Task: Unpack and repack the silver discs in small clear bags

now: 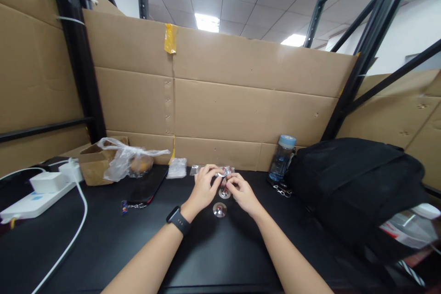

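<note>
My left hand (206, 187) and my right hand (244, 193) meet over the middle of the black table. Between their fingertips is a small shiny metal disc (223, 174), which both seem to pinch; fingers partly cover it. Just below it lies a second round metal disc (224, 192), partly hidden, with something reddish at its centre. Closer to me, a third disc (219, 210) with a raised middle rests on the table, apart from both hands. Clear plastic packaging (196, 170) lies flat behind my fingers.
Left of my hands are a stack of clear plastic sleeves (177, 168), a black pouch (148, 186), a cardboard box (93, 165) and a white power strip (37, 202). A water bottle (281, 158) and black backpack (351, 193) stand right. A cardboard wall (220, 110) closes the back.
</note>
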{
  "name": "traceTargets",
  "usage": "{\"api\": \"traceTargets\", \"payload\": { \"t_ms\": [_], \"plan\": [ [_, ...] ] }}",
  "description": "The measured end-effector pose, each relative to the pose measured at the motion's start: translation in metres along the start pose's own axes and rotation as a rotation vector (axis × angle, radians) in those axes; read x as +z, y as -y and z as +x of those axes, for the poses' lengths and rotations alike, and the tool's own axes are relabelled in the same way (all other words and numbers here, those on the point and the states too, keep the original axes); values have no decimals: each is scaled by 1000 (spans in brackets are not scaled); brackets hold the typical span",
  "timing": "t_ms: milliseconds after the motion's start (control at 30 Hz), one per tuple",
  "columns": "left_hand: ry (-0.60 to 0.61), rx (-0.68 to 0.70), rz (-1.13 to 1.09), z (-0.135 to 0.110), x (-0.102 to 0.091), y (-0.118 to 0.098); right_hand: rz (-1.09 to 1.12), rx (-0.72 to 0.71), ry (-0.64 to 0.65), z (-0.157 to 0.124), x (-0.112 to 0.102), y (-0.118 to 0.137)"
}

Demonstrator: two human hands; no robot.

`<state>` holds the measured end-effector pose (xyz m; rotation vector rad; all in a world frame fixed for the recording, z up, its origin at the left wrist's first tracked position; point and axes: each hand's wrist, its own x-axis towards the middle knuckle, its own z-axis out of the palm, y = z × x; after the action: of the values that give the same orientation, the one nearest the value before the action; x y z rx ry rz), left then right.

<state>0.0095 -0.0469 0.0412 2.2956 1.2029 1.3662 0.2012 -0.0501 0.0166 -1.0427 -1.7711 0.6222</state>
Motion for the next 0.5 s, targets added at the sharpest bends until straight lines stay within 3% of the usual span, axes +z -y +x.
{"api": "traceTargets", "payload": {
  "t_ms": [67, 300, 500],
  "plan": [
    [4, -2, -15, 1, -3, 1, -37, -2, 7, 0, -1, -2],
    [220, 71, 101, -6, 6, 8, -16, 40, 56, -1, -2, -3],
    [211, 57, 137, -5, 11, 15, -21, 39, 48, 1, -2, -7]
  ]
}}
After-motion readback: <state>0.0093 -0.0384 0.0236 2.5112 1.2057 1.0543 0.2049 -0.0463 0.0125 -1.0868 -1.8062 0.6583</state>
